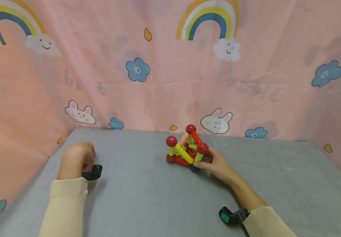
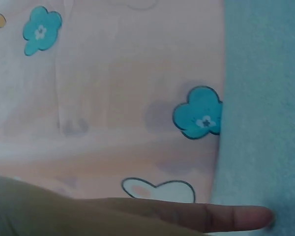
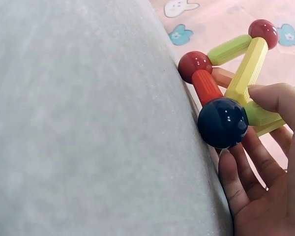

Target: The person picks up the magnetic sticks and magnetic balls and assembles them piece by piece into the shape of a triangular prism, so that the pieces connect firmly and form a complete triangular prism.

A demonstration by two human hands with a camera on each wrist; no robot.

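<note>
A frame of magnetic building sticks and balls [image 1: 183,154] stands on the table right of centre, with red balls on top and yellow, green, orange and red sticks. My right hand [image 1: 216,164] holds its near right corner. In the right wrist view the thumb [image 3: 275,98] lies against a light green stick [image 3: 260,115] beside the dark blue ball [image 3: 222,123], with other fingers behind and below. At the left, my left hand [image 1: 77,158] bends down to the table. A bit of a red stick [image 1: 85,165] shows under it; its grip is hidden. One finger [image 2: 241,217] shows in the left wrist view.
The grey table [image 1: 134,197] runs back to a pink cloth [image 1: 164,95] printed with rainbows, rabbits and flowers. A dark band [image 1: 92,172] is on the left wrist and another band [image 1: 233,215] on the right.
</note>
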